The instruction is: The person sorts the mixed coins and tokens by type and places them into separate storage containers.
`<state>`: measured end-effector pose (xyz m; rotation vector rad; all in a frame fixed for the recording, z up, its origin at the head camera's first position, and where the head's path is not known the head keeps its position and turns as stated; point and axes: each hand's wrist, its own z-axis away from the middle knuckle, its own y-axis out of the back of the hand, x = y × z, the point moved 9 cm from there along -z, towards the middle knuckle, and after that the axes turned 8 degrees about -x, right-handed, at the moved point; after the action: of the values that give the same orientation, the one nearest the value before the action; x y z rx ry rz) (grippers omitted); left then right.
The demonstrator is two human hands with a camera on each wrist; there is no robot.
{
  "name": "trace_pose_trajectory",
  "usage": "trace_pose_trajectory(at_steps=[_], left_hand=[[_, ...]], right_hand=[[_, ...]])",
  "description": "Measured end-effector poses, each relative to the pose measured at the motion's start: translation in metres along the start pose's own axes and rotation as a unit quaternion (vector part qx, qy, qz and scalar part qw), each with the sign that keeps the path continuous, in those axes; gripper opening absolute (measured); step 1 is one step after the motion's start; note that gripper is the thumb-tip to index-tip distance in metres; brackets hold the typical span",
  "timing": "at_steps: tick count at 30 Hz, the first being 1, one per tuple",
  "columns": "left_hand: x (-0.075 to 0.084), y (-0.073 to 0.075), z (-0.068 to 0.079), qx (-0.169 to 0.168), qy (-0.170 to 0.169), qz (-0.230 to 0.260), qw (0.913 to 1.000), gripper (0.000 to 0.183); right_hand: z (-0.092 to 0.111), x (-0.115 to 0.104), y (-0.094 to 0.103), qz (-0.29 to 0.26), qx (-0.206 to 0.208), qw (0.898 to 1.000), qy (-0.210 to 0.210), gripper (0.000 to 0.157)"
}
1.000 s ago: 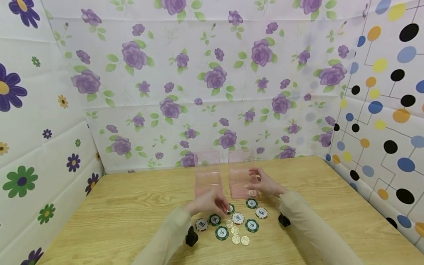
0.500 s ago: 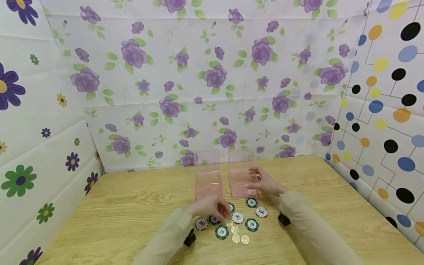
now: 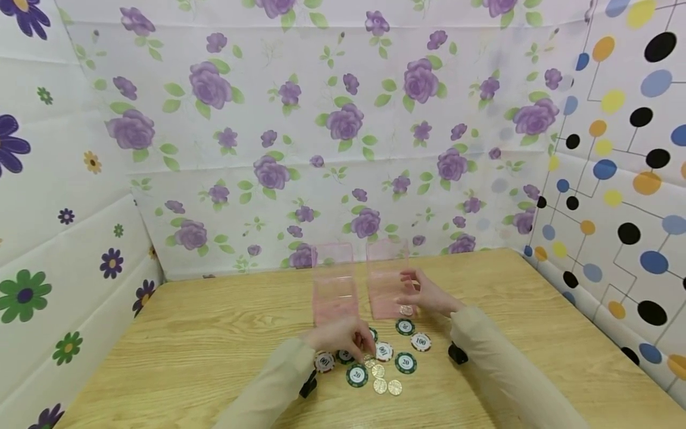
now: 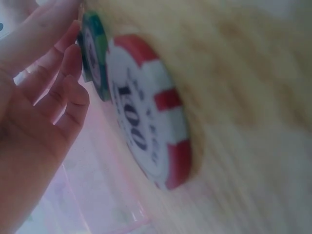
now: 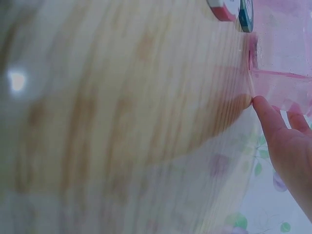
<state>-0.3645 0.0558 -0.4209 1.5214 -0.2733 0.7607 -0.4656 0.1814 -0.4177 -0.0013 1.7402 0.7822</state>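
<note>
My left hand (image 3: 343,335) reaches down over the chips, its thumb and forefinger right at a gold coin (image 3: 369,361) on the table. In the left wrist view the other fingers (image 4: 73,102) are loosely bent beside a red-and-white 100 poker chip (image 4: 139,117); the thumb and forefinger tips are hidden there. My right hand (image 3: 430,294) holds the side of the right-hand clear pink plastic box (image 3: 382,305), thumb at its near corner. A coin (image 3: 405,310) shows inside that box, close to the thumb. The box's lid stands raised at the back.
A second clear pink box (image 3: 334,291), lid raised, stands left of the first. Several poker chips lie in front: a green 20 chip (image 3: 405,363), another green 20 chip (image 3: 356,375), a white-and-red 100 chip (image 3: 421,342). More gold coins (image 3: 380,386) lie nearest me. Patterned cloth walls enclose the table (image 3: 225,333).
My left hand has moved from a green chip behind the coins down to the rearmost gold coin on the table. The right hand has stayed at the pink box.
</note>
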Motion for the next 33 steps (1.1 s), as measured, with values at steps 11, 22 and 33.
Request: trace_pose_trajectory(at_steps=[11, 22, 33], left_hand=[[0.009, 0.005, 0.001, 0.009, 0.004, -0.035, 0.9993, 0.021], [-0.002, 0.007, 0.000, 0.019, 0.037, -0.056, 0.9976, 0.025], [-0.007, 0.006, -0.001, 0.026, 0.081, -0.039, 0.9956, 0.024]], right_hand=[[-0.003, 0.005, 0.000, 0.005, -0.005, 1.000, 0.005, 0.065], [-0.002, 0.001, 0.000, 0.012, -0.008, 1.000, 0.013, 0.066], [-0.004, 0.005, 0.001, 0.000, -0.003, 1.000, 0.002, 0.068]])
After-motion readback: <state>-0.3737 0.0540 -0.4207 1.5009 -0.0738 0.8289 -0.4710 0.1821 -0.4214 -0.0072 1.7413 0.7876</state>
